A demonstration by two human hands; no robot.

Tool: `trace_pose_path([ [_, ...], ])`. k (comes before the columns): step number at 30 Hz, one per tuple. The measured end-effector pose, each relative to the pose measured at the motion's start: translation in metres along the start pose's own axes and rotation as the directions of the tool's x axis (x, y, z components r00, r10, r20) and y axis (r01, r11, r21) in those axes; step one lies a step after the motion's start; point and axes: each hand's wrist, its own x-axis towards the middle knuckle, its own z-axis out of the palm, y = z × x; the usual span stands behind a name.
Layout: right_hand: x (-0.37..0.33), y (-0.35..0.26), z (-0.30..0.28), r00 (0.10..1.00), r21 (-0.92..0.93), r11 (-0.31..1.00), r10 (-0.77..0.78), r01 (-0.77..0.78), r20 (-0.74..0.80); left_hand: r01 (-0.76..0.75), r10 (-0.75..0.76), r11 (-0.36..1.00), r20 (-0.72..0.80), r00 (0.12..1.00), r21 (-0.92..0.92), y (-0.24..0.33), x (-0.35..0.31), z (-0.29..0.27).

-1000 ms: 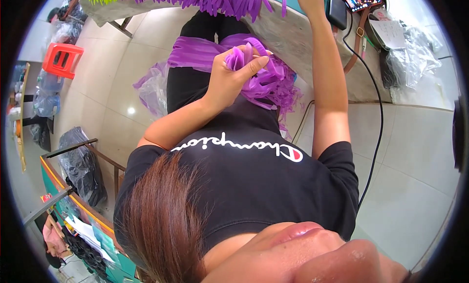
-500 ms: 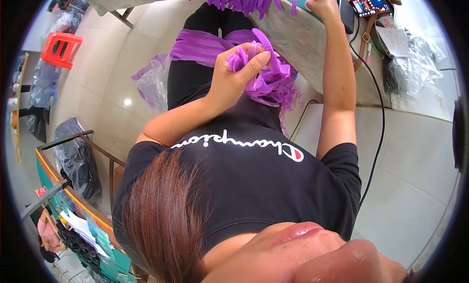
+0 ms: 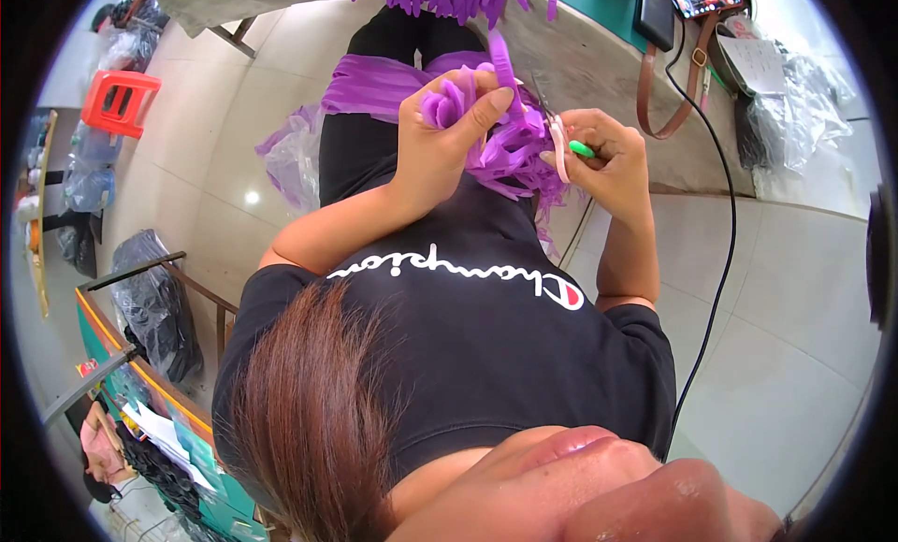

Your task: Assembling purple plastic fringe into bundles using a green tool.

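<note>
Plainly, at upper centre, the left hand [image 3: 438, 144] clasps purple strips [image 3: 508, 154] so they bunch; the right hand [image 3: 615, 163] holds scissors [image 3: 559, 144], perhaps touching them.

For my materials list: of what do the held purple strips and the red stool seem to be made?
Held purple strips: perhaps soft plastic or fabric, slight sheen; they bend and bunch.
Red stool: likely moulded plastic, smooth; one even colour, cut-out openings.
</note>
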Motion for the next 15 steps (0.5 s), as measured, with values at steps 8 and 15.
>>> trace_pose_path([
  [8, -0.004, 0.004, -0.001, 0.999, -0.052, 0.998, -0.034, 0.035, 0.02, 0.046, -0.043, 0.998, -0.101, 0.994, 0.03, -0.005, 0.003, 0.001],
  [15, -0.005, 0.001, -0.001, 0.997, -0.08, 0.995, -0.064, 0.067, 0.037, 0.05, -0.047, 0.998, -0.107, 0.993, 0.024, -0.007, 0.002, -0.002],
])
